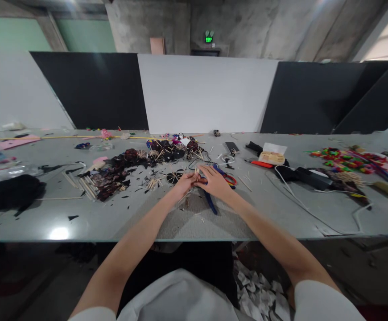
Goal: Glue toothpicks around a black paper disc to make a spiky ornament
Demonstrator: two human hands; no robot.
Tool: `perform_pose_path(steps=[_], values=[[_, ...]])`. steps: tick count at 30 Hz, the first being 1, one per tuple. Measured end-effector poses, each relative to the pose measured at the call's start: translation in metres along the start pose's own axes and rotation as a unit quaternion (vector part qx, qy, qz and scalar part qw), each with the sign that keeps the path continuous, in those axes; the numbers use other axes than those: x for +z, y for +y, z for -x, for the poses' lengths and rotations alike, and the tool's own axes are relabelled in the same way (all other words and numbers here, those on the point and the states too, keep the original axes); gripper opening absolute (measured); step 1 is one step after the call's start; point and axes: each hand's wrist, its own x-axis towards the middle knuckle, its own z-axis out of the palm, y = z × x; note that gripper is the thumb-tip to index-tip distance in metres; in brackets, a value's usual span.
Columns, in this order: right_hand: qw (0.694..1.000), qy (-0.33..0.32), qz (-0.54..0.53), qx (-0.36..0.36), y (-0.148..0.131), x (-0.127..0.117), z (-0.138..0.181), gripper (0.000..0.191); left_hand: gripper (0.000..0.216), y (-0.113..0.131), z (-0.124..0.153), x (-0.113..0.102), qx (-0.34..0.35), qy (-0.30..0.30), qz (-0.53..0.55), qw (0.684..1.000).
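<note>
My left hand point(186, 182) and my right hand point(213, 180) meet above the middle of the table, fingertips touching. Short pale wooden sticks point(197, 171) poke up from between my closed fingers; the rest of the piece is hidden. Below my right hand lies a tool with dark blue handles point(210, 203), its head covered. Red-and-orange looped handles point(230, 180), like those of scissors, show just right of that hand. Beside my left hand rests a black disc point(174, 178) with sticks fanned across it like spokes. Loose short sticks point(154, 183) are scattered left of it.
A pile of dark crumpled material point(113, 176) and longer sticks point(87, 187) lie to the left. Further back are a phone point(232, 147) and stick-and-black pieces point(167, 151). To the right, a white cable point(301, 206) runs near a black device point(312, 178). Upright panels point(207, 93) line the back.
</note>
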Motion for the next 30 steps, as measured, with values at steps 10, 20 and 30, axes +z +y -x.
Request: perform_pose_path(steps=[10,20,30], values=[[1.000,0.008,0.023,-0.017,0.007,0.007,0.002,0.074,0.037,-0.002,-0.001,-0.001,-0.017,-0.036,0.007,0.999],[0.999,-0.011,-0.041,-0.035,0.013,0.003,0.002,0.063,0.039,0.001,0.004,-0.002,-0.052,-0.069,0.002,0.996],[0.998,-0.019,-0.041,-0.048,0.013,0.001,0.002,0.069,0.025,0.002,0.004,-0.004,-0.085,-0.074,0.016,0.994]])
